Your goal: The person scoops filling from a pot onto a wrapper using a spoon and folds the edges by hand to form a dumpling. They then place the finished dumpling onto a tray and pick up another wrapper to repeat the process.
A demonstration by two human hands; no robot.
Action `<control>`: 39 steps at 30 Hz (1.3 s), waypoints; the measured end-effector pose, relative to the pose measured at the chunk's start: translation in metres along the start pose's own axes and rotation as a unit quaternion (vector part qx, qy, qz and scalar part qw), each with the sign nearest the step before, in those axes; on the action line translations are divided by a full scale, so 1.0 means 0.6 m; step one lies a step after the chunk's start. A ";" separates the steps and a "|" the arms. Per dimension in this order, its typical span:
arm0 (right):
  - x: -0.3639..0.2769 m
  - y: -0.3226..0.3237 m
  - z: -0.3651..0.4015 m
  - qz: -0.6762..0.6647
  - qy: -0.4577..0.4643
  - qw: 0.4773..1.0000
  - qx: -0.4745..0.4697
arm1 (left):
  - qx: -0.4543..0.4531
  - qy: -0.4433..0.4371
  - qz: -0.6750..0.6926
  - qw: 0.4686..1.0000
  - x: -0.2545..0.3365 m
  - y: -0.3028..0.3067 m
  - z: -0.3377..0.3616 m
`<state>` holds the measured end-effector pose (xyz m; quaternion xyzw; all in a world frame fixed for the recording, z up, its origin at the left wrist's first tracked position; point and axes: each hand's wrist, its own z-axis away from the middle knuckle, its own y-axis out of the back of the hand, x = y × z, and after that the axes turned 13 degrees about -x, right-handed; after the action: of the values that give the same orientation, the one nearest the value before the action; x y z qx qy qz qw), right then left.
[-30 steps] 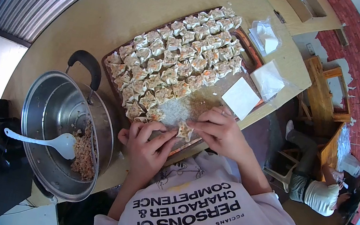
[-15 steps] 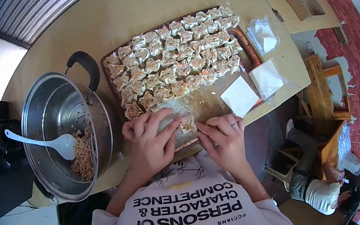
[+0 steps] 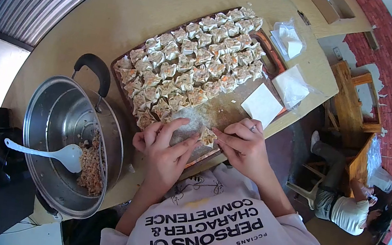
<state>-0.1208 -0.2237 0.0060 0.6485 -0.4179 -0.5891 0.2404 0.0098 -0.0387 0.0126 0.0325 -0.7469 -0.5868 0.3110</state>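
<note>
Between my two hands is a small open-topped dumpling (image 3: 207, 136) with a pleated wrapper. My left hand (image 3: 168, 145) pinches its left edge with thumb and forefinger. On the other side, the fingertips of my right hand (image 3: 243, 148), which wears a ring, are closed on the wrapper's right edge. Rows of similar dumplings (image 3: 184, 64) cover much of the brown tray (image 3: 224, 107) beyond my hands. White flour dusts the tray near my left fingers. A stack of square wrappers (image 3: 262, 105) lies at the tray's right side.
A large metal pot (image 3: 46, 114) at left holds minced filling (image 3: 92, 170) and a white ladle (image 3: 67, 157). Bagged wrappers (image 3: 291, 85) and another plastic packet (image 3: 287, 38) lie on the table's right. Another person (image 3: 346, 210) sits at the far right.
The dumpling has turned slightly between my fingers, and its open top shows more. My fingertips have shifted a little around its edge. The tray, pot and ladle stay put.
</note>
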 end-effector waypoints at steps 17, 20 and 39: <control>0.007 0.007 -0.013 -0.039 0.032 0.998 -0.034 | 0.013 0.004 0.055 0.998 0.006 -0.002 -0.004; 0.008 0.008 -0.016 -0.034 0.043 0.998 -0.036 | 0.008 -0.005 0.034 0.999 0.001 -0.004 -0.004; 0.015 0.031 -0.035 0.026 0.078 0.992 -0.094 | 0.024 0.010 0.049 0.998 0.008 -0.008 0.000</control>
<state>-0.1058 -0.2449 0.0197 0.6558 -0.3577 -0.5667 0.3476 0.0048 -0.0421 0.0105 0.0093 -0.7582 -0.5528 0.3456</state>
